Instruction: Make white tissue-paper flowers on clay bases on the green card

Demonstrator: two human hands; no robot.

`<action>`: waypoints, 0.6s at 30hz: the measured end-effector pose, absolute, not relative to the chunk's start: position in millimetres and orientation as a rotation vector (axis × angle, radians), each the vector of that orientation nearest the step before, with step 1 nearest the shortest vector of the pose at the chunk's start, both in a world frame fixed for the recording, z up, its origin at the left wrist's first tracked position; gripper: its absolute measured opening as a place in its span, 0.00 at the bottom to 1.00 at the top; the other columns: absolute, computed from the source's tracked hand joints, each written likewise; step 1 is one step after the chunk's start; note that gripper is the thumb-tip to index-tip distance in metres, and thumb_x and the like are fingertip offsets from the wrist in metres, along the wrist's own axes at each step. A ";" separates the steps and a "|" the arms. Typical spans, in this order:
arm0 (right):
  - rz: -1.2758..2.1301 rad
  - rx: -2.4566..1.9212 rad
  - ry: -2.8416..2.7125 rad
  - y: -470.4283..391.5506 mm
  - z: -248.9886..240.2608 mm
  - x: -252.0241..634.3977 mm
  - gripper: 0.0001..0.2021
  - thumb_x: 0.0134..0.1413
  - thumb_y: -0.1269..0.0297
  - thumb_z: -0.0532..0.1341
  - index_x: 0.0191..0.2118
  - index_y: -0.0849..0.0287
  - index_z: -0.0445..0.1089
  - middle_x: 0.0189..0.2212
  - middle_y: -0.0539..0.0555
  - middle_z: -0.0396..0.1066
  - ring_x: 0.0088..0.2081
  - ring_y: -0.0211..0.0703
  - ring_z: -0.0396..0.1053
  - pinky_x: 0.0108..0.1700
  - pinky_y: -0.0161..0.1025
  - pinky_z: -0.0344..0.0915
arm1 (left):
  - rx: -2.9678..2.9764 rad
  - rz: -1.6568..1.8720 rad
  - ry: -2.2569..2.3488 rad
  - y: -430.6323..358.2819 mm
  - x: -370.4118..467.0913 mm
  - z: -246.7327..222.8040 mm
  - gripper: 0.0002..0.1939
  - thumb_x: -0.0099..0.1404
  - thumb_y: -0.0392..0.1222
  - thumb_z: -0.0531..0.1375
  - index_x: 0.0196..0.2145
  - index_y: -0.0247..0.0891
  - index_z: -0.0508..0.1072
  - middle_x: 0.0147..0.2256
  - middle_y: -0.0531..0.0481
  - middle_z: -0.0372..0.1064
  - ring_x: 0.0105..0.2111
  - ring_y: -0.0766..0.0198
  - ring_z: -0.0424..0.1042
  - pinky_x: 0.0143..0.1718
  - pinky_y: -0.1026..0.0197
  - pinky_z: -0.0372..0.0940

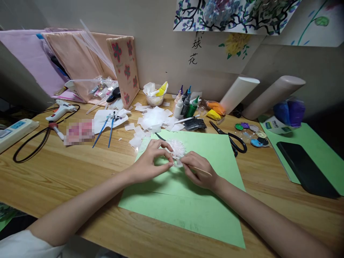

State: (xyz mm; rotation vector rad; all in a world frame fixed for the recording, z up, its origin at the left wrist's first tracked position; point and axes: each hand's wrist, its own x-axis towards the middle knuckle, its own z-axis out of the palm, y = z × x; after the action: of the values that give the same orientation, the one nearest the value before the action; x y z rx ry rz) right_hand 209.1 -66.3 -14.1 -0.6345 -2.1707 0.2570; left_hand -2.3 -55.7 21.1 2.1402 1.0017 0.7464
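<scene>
A green sheet lies on the wooden table. On its upper part sits a round white paper flower with ruffled petals. My left hand is at the flower's left and lower edge, its thumb and index fingertips pinched together by a small white piece of paper; whether they grip it is too small to tell. My right hand holds a thin wooden stick, its tip near the same piece. A dark curved line shows above the flower.
White paper squares are scattered behind the sheet. Paint bottles, a bowl and black scissors stand or lie around it. At left are brushes and a glue gun; at right, a black phone-like slab.
</scene>
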 end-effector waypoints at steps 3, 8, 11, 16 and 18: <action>0.284 -0.736 -2.130 -65.3 -14.2 208.4 0.08 0.56 0.77 0.53 0.39 0.58 0.64 0.27 0.53 0.69 0.29 0.40 0.64 0.30 0.37 0.64 | 2.252 0.788 1.126 -59.9 4.7 8.4 0.03 0.60 0.37 0.59 0.32 0.41 0.73 0.41 0.49 0.66 0.46 0.59 0.59 0.50 0.54 0.58; 0.331 -0.877 -2.080 -65.4 -15.0 208.8 0.07 0.58 0.75 0.53 0.39 0.58 0.65 0.28 0.53 0.70 0.31 0.40 0.65 0.32 0.37 0.64 | 2.369 0.890 1.271 -56.0 9.2 -4.8 0.04 0.60 0.36 0.58 0.32 0.40 0.74 0.40 0.48 0.67 0.45 0.58 0.59 0.47 0.54 0.59; 0.317 -0.840 -2.050 -67.1 -15.1 209.8 0.08 0.57 0.76 0.53 0.38 0.58 0.65 0.28 0.53 0.69 0.30 0.40 0.65 0.31 0.37 0.64 | 2.409 0.940 1.348 -55.2 11.2 -4.9 0.04 0.61 0.37 0.58 0.32 0.39 0.74 0.41 0.48 0.67 0.45 0.57 0.58 0.46 0.53 0.60; 0.236 -0.596 -2.105 -68.7 -14.4 210.3 0.11 0.53 0.79 0.53 0.40 0.58 0.63 0.26 0.53 0.69 0.29 0.40 0.65 0.30 0.37 0.65 | 2.445 0.952 1.411 -54.5 12.2 -2.5 0.03 0.60 0.36 0.59 0.30 0.39 0.73 0.41 0.47 0.68 0.44 0.57 0.59 0.45 0.53 0.60; 0.201 -0.583 -2.175 -68.0 -14.6 209.5 0.11 0.53 0.79 0.53 0.41 0.59 0.62 0.27 0.54 0.69 0.30 0.40 0.65 0.30 0.37 0.66 | 2.456 0.947 1.424 -54.3 12.2 -2.0 0.03 0.60 0.36 0.59 0.30 0.39 0.73 0.41 0.47 0.68 0.44 0.56 0.59 0.45 0.53 0.60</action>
State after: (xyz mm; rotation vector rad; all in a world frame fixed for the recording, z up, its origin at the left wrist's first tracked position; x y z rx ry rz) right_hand 209.5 -68.0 -14.6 -0.5825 -2.1751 0.2007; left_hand 12.2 -54.3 -2.0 2.4560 1.4243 0.9470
